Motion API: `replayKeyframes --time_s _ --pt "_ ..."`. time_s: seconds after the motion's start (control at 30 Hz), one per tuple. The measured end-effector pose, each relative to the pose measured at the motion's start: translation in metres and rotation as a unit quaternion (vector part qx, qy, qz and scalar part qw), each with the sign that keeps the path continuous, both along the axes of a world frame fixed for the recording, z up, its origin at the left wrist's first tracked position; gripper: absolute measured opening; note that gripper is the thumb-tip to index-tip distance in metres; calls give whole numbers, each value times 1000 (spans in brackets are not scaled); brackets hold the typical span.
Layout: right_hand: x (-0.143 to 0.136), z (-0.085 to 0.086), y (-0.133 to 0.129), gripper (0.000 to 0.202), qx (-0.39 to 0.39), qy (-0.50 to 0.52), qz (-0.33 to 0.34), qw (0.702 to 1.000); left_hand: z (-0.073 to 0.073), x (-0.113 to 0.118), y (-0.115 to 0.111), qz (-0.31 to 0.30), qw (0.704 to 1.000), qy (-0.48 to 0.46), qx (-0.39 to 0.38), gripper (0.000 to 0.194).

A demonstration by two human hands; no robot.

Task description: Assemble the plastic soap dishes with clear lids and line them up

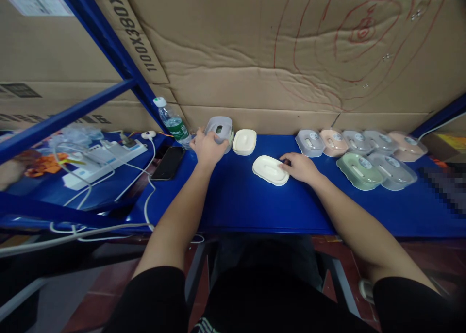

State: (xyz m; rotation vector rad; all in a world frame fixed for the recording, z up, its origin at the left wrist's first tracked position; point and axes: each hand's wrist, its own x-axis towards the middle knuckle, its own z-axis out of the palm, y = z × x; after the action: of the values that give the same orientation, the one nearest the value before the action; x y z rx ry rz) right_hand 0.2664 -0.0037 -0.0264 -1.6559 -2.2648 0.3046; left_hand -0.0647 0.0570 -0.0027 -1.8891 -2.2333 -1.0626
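On the blue table, my left hand (209,147) has its fingers and thumb around a stack of see-through plastic lids (221,124). The hand hides part of that stack. Close to its right stands a cream plastic box part (244,141), shaped like a soap dish. A flat cream oval tray (270,170) lies nearer to me. My right hand (300,167) grips the right end of this tray between thumb and fingers.
Several lidded soap boxes (360,170) in grey, peach and green stand at the right. A water bottle (174,124) and a phone (169,163) are at the left, near a power strip (105,164) with cables. Another person's hand (12,172) shows beyond the blue frame (98,100).
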Motion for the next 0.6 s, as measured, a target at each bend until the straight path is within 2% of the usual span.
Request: replayKeyframes --time_s 0.23,0.6 --pt "-1 2 -2 23 -2 -14 -2 1000 -4 -5 6 -7 1000 -13 -23 30" --pt "-3 4 -4 19 -21 -27 -17 999 -2 -5 5 -21 999 -33 -28 36"
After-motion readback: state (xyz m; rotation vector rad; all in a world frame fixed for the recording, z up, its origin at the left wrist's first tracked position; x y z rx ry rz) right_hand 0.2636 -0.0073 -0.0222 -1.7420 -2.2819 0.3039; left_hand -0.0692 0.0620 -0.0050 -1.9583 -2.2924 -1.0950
